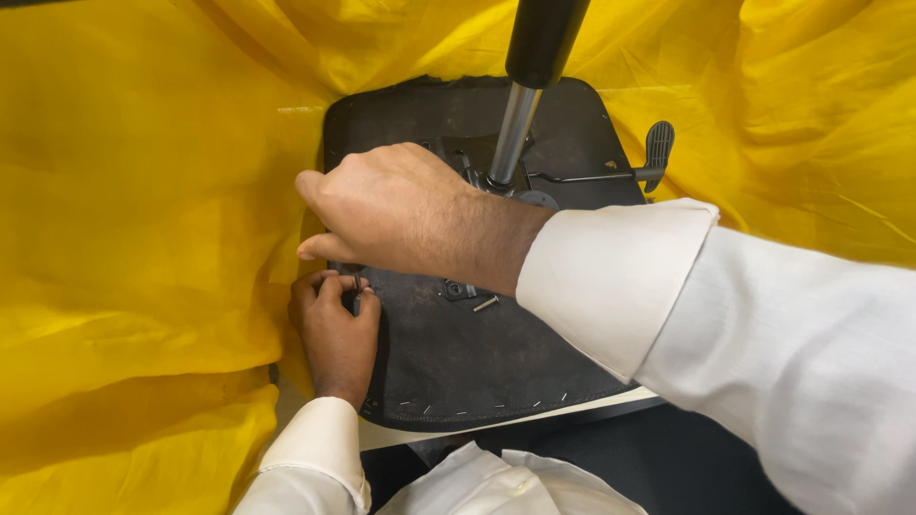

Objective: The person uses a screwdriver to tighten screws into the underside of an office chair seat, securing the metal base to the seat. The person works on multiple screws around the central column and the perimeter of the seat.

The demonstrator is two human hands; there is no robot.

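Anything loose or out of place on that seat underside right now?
One loose screw lies free on the black seat underside, beside a bracket just below the right hand. Nothing else stands out.

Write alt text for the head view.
Two hands in white sleeves work on the black underside of an upturned chair seat: the left hand pinches a small dark tool at its left edge, the right hand reaches across above it. Yellow cloth surrounds the seat; a metal column rises from it.
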